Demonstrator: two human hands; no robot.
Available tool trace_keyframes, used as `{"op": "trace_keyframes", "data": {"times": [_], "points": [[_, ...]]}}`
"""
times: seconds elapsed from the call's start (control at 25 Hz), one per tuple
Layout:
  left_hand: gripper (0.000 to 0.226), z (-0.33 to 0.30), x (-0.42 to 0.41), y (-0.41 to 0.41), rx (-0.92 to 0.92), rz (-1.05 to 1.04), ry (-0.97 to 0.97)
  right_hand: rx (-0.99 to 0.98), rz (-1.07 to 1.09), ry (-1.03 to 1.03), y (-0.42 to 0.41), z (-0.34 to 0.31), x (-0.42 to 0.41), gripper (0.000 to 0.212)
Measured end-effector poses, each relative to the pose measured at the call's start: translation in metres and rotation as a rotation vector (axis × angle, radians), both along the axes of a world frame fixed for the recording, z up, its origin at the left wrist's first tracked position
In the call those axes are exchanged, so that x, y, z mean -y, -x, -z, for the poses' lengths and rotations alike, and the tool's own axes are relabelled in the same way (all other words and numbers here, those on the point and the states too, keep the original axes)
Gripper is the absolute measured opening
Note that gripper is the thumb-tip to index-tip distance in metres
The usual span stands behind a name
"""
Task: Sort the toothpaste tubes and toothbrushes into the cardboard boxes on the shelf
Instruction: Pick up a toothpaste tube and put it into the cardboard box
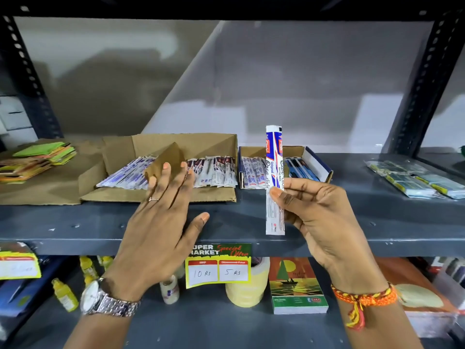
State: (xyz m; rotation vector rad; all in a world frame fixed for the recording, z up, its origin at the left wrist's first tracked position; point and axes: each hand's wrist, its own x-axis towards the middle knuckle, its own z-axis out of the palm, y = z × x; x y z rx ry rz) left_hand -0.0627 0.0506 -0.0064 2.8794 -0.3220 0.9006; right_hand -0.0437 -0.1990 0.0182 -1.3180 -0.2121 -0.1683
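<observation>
My right hand (317, 215) holds a long white, blue and red packet (274, 157) upright in front of the shelf, pinched between thumb and fingers near its lower half. My left hand (163, 215) lies flat with fingers spread, its fingertips pressing the front flap (166, 159) of a large open cardboard box (191, 142). That box holds several similar white and blue packets lying side by side. To its right stands a small box (315, 161) with a blue and white rim, holding white packets on its left and blue ones on its right.
Green and orange packs (37, 159) are stacked on brown cardboard at the shelf's left. Clear-wrapped packs (415, 178) lie at the right. A price tag (219, 265) hangs from the grey shelf edge. Below are yellow bottles, a tape roll and a book.
</observation>
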Motion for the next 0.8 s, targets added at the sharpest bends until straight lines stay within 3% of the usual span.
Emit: {"op": "trace_keyframes", "data": {"times": [0.24,0.4,0.56,0.68,0.8], "points": [[0.08,-0.008,-0.038,0.002,0.047,-0.139,-0.01,0.061,-0.026,0.214,-0.024,-0.009,-0.022,0.029],[0.095,-0.007,-0.056,-0.01,-0.157,-0.284,0.062,0.12,-0.024,0.444,-0.058,-0.03,-0.057,0.033],[0.101,-0.011,-0.063,-0.027,-0.422,-0.294,0.093,0.128,-0.053,0.755,-0.101,-0.053,-0.109,0.022],[0.108,-0.013,-0.064,-0.035,-0.452,-0.285,0.102,0.13,0.031,1.042,-0.128,-0.058,-0.14,0.025],[0.111,-0.011,-0.064,-0.038,-0.435,-0.292,0.093,0.135,0.08,1.195,-0.141,-0.052,-0.159,0.024]]}}
